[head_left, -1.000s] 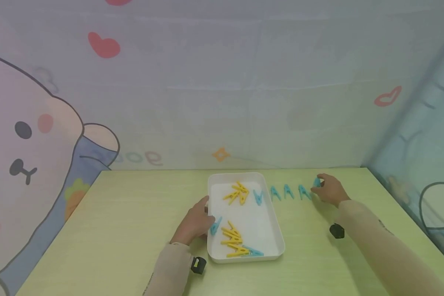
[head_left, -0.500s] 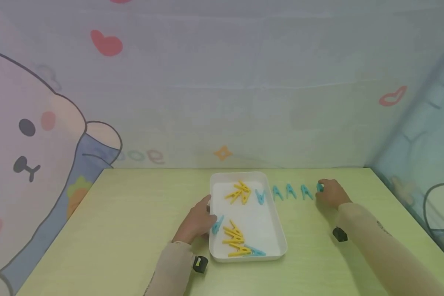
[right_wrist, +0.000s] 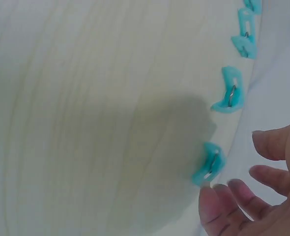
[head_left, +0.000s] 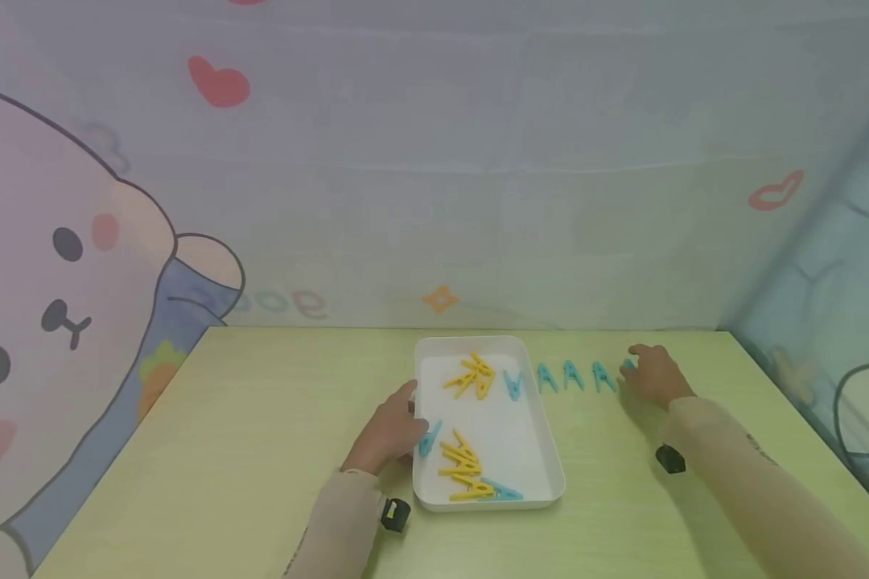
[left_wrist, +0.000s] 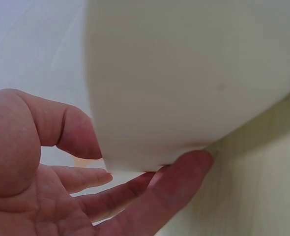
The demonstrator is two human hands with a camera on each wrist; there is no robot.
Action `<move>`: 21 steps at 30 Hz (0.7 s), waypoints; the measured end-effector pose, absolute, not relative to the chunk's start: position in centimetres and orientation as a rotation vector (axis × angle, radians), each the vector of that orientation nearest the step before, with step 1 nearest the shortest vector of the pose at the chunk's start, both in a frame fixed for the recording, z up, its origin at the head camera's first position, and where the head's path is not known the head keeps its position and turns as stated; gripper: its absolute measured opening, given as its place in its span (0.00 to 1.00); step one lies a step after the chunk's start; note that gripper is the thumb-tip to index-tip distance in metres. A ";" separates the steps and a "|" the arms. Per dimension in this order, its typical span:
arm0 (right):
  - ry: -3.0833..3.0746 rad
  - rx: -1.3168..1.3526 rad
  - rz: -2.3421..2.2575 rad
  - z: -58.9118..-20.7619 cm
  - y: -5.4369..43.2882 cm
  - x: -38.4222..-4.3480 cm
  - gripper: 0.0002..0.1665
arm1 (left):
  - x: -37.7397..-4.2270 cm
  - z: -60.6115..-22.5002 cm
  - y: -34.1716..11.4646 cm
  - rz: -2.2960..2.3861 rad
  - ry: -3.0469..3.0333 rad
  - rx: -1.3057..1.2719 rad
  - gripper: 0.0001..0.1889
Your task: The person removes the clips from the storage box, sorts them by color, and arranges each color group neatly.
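My left hand [head_left: 385,433] grips the left side of a white tray [head_left: 503,426], thumb over the rim and fingers against the outer wall [left_wrist: 194,73] low down in the left wrist view. Inside lie several yellow clothespins [head_left: 467,486] and 3 blue ones, one blue clothespin [head_left: 428,441] right by my thumb. To the right of the tray, blue clothespins stand in a row. At its right end, my right hand [head_left: 657,376] is beside the last blue clothespin [right_wrist: 211,164], its fingers spread and loosely bent, fingertips close to the clothespin's lower end. In the head view that hand partly hides it.
Three more blue clothespins [head_left: 573,375] make up the row between the tray and my right hand. The light wooden table [head_left: 282,402] ends at the back against a printed cloth [head_left: 550,201]. Dark wrist cameras [head_left: 670,459] hang under both sleeves.
My right hand has let go of the last blue clothespin at the row's end, its thumb and fingers now parted. The left hand stays on the tray; the head view has shifted slightly.
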State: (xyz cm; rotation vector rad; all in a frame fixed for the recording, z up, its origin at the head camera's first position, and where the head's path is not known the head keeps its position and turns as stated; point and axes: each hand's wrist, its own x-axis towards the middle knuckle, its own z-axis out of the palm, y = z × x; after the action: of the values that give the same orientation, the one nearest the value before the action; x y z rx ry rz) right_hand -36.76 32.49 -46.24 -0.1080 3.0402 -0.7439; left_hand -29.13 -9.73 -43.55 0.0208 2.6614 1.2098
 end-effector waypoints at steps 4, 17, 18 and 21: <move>3.103 -0.071 -0.854 -44.8 30.7 -36.2 0.37 | -29.0 -43.4 -9.7 1.213 2.659 0.024 0.39; 3.177 -0.375 -1.017 -43.0 24.4 -35.8 0.36 | -29.1 -43.3 -9.6 1.206 2.658 0.002 0.39; 3.179 -0.435 -0.995 -43.2 23.9 -35.8 0.34 | -29.1 -43.4 -9.6 1.207 2.656 -0.001 0.39; 3.184 -0.624 -0.923 -43.4 22.5 -35.8 0.31 | -29.2 -43.5 -9.6 1.210 2.649 -0.013 0.39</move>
State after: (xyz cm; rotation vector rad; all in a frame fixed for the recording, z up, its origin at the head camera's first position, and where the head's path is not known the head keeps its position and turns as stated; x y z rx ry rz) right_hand -35.79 22.50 -43.43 -0.6237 3.1837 -0.9230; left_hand -29.18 -9.63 -43.52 -0.0126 2.6494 1.2102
